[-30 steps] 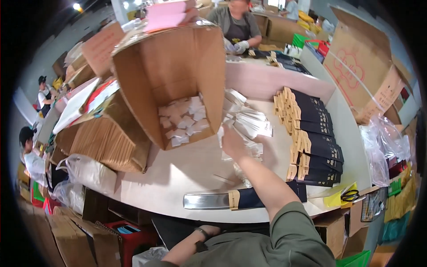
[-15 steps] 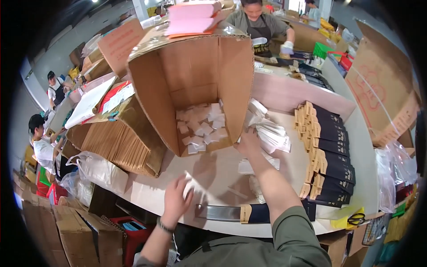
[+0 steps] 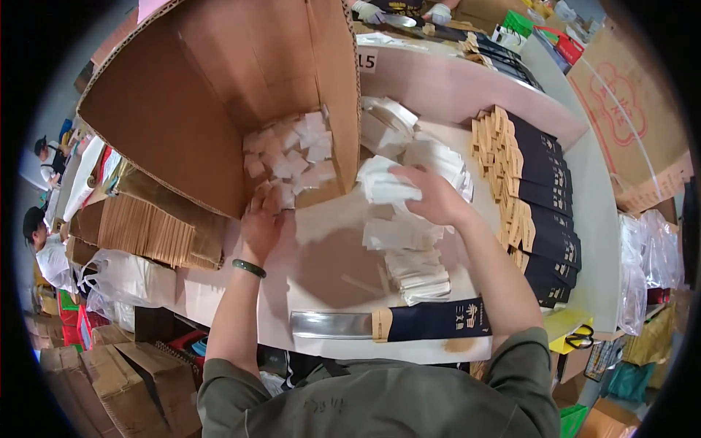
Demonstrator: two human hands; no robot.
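My left hand (image 3: 263, 225) reaches to the low front edge of the big cardboard box (image 3: 175, 109). Its slightly bent fingers are apart and touch the nearest of the small white square packets (image 3: 299, 160) heaped inside. A dark green bangle circles that wrist. On the right, my right hand (image 3: 434, 196) grips a stack of flat white packets (image 3: 387, 182) between thumb and fingers. More white packets (image 3: 418, 276) lie in rows below and beyond that hand. A navy and tan pouch with a clear silvery part (image 3: 431, 320) lies along the table's front edge.
Overlapping navy and tan pouches (image 3: 540, 197) line the right side. Flattened cardboard sheets (image 3: 150, 230) and a white plastic bag (image 3: 124, 277) sit at left. Yellow-cased scissors (image 3: 579, 337) hang at the front right. Across the divider (image 3: 467, 95), a co-worker's gloved hands (image 3: 438, 13) are visible.
My left hand has moved up from the table to the box's packets. My right hand has come away from the box's right edge and now holds white packets. The view has shifted closer.
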